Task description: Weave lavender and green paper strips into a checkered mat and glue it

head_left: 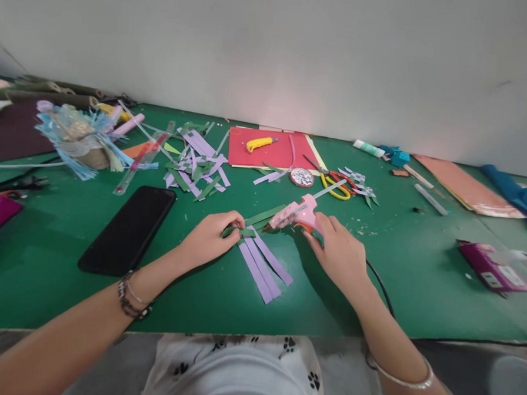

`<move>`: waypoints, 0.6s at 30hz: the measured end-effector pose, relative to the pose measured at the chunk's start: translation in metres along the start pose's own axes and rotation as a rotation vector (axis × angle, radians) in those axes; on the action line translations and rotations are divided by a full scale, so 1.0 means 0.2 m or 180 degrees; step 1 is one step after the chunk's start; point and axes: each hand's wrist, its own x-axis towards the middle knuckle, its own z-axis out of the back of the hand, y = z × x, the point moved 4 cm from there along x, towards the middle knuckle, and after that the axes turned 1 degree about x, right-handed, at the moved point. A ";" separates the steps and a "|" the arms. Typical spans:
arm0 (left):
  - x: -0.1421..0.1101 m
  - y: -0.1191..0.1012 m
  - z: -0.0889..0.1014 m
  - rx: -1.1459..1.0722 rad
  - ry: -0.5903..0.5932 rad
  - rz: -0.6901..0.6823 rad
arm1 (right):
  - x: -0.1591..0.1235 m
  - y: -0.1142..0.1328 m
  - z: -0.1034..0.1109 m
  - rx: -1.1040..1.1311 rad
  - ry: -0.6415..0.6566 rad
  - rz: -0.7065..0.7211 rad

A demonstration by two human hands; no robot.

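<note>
My left hand (215, 235) pinches a green paper strip (247, 233) where it crosses the tops of several purple paper strips (260, 268), which fan out toward me on the green table. Another green strip (266, 215) runs off to the upper right from that spot. In my right hand (338, 251) is a pink hot glue gun (295, 213), gripped by its handle. A clear glue stick (330, 188) pokes out of its back. The nozzle points left, close to the paper strips; whether it touches them I cannot tell.
A black phone (129, 229) lies left of my left hand. Loose purple and green strips (199, 159) are heaped behind it. Beyond are a yellow cutter (261, 144) on red paper (243, 155), a round tin (301, 176) and scissors (337, 188). A black cord (382, 286) trails beside my right arm.
</note>
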 end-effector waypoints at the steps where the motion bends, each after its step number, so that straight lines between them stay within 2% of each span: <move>1: 0.00 0.00 0.00 -0.0007 -0.0010 -0.0010 | 0.00 -0.01 0.00 -0.0011 -0.0014 -0.0010; 18: 0.00 0.00 0.00 -0.0114 -0.0061 -0.0109 | 0.00 -0.10 0.02 -0.0188 0.0082 -0.0263</move>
